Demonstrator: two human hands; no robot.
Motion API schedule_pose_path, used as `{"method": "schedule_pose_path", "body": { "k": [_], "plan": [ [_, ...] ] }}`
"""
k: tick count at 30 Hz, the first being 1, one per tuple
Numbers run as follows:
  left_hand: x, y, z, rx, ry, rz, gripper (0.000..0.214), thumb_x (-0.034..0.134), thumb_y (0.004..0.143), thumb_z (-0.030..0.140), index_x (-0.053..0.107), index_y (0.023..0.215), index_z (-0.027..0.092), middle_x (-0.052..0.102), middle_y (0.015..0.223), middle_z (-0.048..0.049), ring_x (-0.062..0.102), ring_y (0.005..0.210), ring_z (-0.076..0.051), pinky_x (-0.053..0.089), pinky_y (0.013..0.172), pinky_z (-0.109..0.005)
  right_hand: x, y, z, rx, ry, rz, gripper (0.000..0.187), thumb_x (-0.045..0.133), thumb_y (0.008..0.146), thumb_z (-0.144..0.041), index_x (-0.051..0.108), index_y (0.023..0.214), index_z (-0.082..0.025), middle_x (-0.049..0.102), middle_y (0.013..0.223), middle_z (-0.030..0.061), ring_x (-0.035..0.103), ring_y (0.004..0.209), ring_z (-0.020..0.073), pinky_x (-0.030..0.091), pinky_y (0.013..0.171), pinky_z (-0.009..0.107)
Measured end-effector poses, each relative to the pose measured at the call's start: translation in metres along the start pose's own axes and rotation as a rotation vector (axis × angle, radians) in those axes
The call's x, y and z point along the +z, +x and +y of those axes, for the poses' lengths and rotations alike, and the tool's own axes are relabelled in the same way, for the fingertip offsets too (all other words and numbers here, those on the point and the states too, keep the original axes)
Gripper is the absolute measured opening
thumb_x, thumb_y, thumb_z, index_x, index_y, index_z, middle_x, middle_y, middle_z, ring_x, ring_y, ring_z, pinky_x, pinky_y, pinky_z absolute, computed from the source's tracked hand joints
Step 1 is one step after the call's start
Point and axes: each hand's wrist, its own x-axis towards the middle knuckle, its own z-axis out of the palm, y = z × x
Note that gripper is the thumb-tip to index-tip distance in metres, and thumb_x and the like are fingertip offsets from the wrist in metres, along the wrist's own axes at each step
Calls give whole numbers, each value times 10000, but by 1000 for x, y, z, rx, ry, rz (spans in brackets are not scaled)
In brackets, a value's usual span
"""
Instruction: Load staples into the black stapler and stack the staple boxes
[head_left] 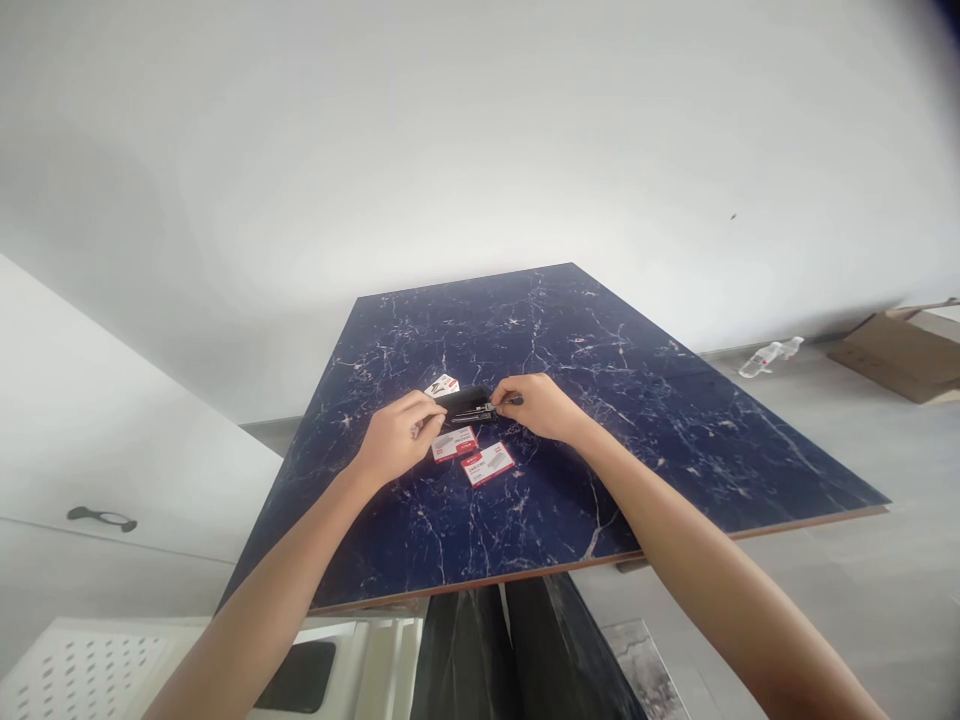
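Dark blue marbled worktop [637, 420], white-veined, tilted across the centre of the frame.

Item 1: black stapler [466, 404], lying at mid-frame on the worktop, its metal staple channel seemingly pulled open toward the right.
Item 2: left hand [394, 435], fingers curled closed on the left end of the stapler, thumb and forefinger pinching it.
Item 3: right hand [541, 405], fingers closed in a pinch at the right end of the stapler, on the metal part; whether a strip of staples sits between the fingertips is too small to tell.
Item 4: two staple boxes, white and red, just below the stapler: upper box [454, 443] near the left hand, lower box [487, 463] beside it, both flat on the worktop.
Item 5: third staple box [442, 385], above and left of the stapler, partly hidden behind it.
Item 6: clear bottle [769, 356] on the floor, right of frame; brown cardboard [900, 350] at far right edge.
Item 7: white perforated tray [82, 670], lower left corner.

Risk note, as a judgement: the spring-loaded channel could snap shut on a fingertip if the left-hand grip slips; loose staples could scatter on the slick surface; a sideways nudge could push the nearby boxes away.
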Motion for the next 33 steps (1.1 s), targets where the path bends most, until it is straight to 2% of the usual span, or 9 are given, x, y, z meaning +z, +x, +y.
{"method": "schedule_pose_path", "body": {
  "k": [6,11,14,16,20,24,26,29,33],
  "plan": [
    [0,1,3,0,-3,29,173,559,971,237,730,984,220,730,1020,-35,690,909,-168,525,811,-277,2,0,-1,-12,-32,-6,161,657,843,-121,735,886,-255,764,958,-15,703,909,176,497,850,282],
    [-4,3,-3,-61,10,60,178,554,958,265,722,993,218,726,1011,-48,675,937,-197,523,850,-318,-6,0,-3,-13,-93,43,234,619,770,-69,715,918,-224,719,1045,29,664,931,180,473,828,270],
    [-7,4,-11,-105,37,-47,238,602,916,307,694,1115,212,712,1076,-65,635,1015,-246,508,913,-384,-17,-1,-3,122,-183,25,175,588,761,-88,670,851,-214,715,914,25,635,805,179,432,711,261],
    [-7,4,-17,-126,51,-154,339,625,897,327,656,1213,208,698,1106,-75,606,1043,-270,499,920,-417,-21,-2,-3,171,-244,-42,152,578,762,-99,636,839,-216,709,839,16,609,737,179,390,656,262],
    [-4,4,-23,-190,42,-249,401,616,898,314,612,1283,201,685,1122,-85,589,1070,-281,496,924,-435,-14,-3,-1,108,-306,-152,145,550,784,-105,592,858,-223,710,824,20,590,704,187,345,628,268],
    [-3,4,-21,-239,24,-247,446,636,888,315,598,1322,221,686,1158,-84,610,1084,-278,491,958,-446,-1,-4,-1,30,-309,-146,176,524,778,-78,563,881,-215,694,828,44,601,737,200,339,636,270],
    [-4,4,-21,-279,6,-244,473,653,881,327,592,1342,238,690,1167,-86,630,1078,-277,497,959,-449,3,-5,-2,30,-264,-134,244,518,758,-62,558,951,-205,687,821,47,605,746,205,349,644,270],
    [-4,4,-22,-314,-27,-230,500,676,873,346,587,1357,264,700,1181,-91,659,1068,-278,503,964,-457,11,-5,-5,9,-140,-113,481,505,733,-61,506,1204,-157,679,832,44,607,751,213,391,682,280],
    [-1,4,-26,-288,-70,-204,492,690,869,330,595,1348,267,715,1191,-94,677,1076,-278,514,964,-456,23,-6,-13,-61,-40,-96,922,530,720,-123,162,1564,-83,664,951,79,603,911,261,452,820,354]
  ]
}}
